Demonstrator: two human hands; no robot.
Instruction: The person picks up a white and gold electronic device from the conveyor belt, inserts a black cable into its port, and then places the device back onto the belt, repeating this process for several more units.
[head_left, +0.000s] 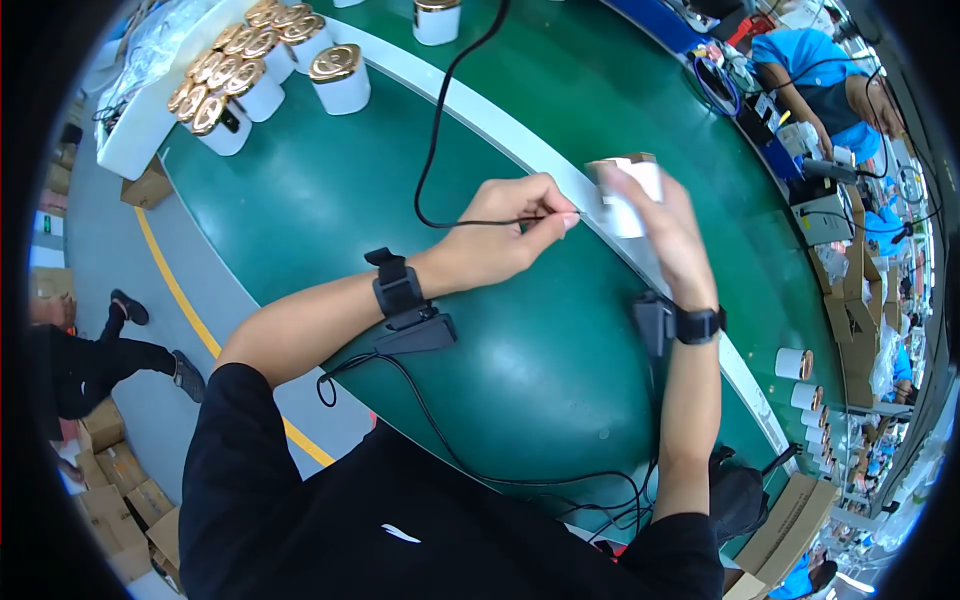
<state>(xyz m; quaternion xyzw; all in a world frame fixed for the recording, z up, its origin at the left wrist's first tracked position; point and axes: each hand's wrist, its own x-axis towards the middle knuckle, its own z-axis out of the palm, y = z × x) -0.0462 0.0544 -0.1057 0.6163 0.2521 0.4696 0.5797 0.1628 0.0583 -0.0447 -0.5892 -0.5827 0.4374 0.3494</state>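
Observation:
My left hand pinches the end of a thin black cable between thumb and fingers. From there the cable loops up and leaves the picture at the top. Just to the right, my right hand grips a white device with a gold top, blurred by motion. The cable end and the device are close together but look apart. Both hands are above the green table, near a pale rail that runs across it.
Many similar gold-topped white devices stand grouped at the upper left, with a single one beside them. More devices line the right side. Loose black cables lie by my body. Co-workers in blue sit across the table; cartons stand on the floor.

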